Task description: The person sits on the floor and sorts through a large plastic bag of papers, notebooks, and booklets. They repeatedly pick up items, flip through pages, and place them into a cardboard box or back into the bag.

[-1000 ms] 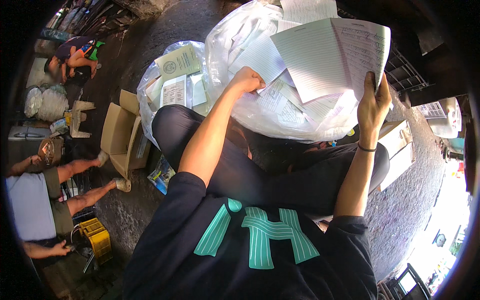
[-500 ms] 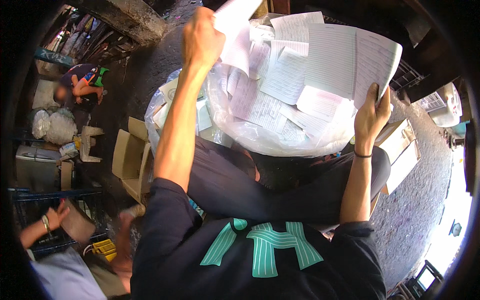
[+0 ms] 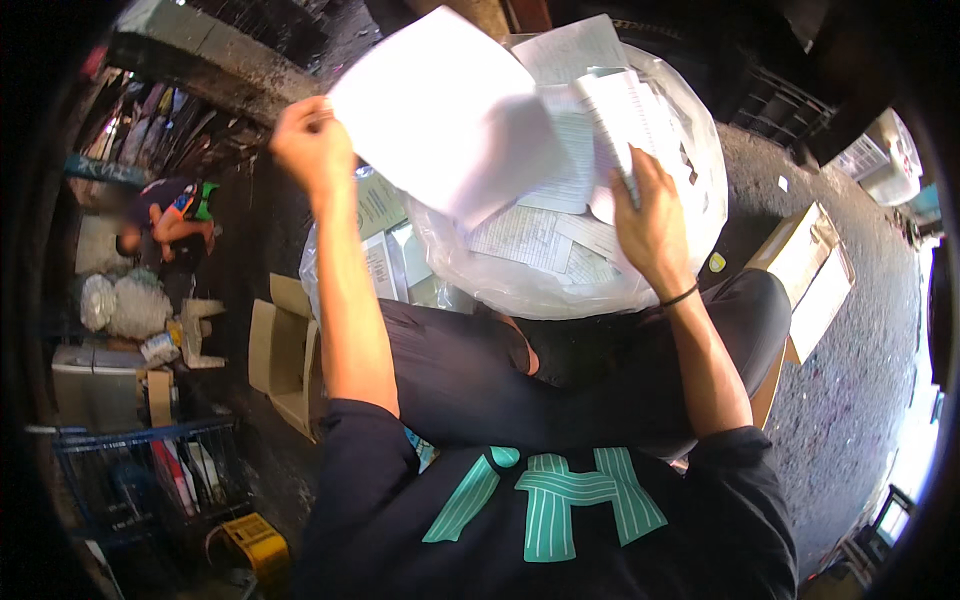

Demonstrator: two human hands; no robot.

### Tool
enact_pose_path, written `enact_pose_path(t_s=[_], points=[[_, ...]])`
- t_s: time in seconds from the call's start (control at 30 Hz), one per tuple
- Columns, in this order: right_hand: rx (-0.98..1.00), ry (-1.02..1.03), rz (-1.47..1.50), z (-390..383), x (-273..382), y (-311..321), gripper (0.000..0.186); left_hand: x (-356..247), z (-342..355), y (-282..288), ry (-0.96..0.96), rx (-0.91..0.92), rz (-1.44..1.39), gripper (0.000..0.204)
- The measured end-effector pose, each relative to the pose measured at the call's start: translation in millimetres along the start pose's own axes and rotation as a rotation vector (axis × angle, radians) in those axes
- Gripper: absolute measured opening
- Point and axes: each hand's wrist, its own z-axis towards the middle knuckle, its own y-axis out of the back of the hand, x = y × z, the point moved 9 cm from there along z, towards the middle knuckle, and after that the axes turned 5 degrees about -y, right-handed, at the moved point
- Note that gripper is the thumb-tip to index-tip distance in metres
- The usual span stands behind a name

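My left hand (image 3: 308, 140) is raised and pinches the corner of a large white sheet of paper (image 3: 450, 115), held tilted above a clear plastic bag (image 3: 530, 285) full of printed papers. My right hand (image 3: 650, 215) grips a folded stack of printed sheets (image 3: 615, 110) standing on edge over the same bag. The bag rests in front of my knees, and I sit with dark trousers and a dark shirt with teal stripes.
A second clear bag of papers (image 3: 385, 260) lies left of the big one. An open cardboard box (image 3: 285, 360) stands at the left and another box (image 3: 815, 280) at the right. A crouching person (image 3: 165, 215) works at the far left, near a blue wire cart (image 3: 150, 480).
My left hand has come up out of the bag, lifting a white sheet and swinging it left. My right hand has moved left, and its stack of papers now stands edge-on.
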Motion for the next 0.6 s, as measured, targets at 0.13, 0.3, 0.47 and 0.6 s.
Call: enact_pose_path(t_s=[0.13, 0.3, 0.47, 0.6], points=[[0.342, 0.145, -0.238, -31, -4, -54, 0.04, -16, 34, 31, 0.078, -0.181, -0.021, 0.008], [0.954, 0.322, -0.355, -109, 18, -115, 0.042, -136, -13, 15, -0.595, -0.151, 0.124, 0.009], [0.839, 0.463, -0.146, -135, 46, -116, 0.048, -133, -153, -95, -0.701, 0.485, -0.173, 0.021], [0.752, 0.522, -0.082, -107, 61, -81, 0.053, -110, -275, -140, -0.742, 1.09, -0.106, 0.021]])
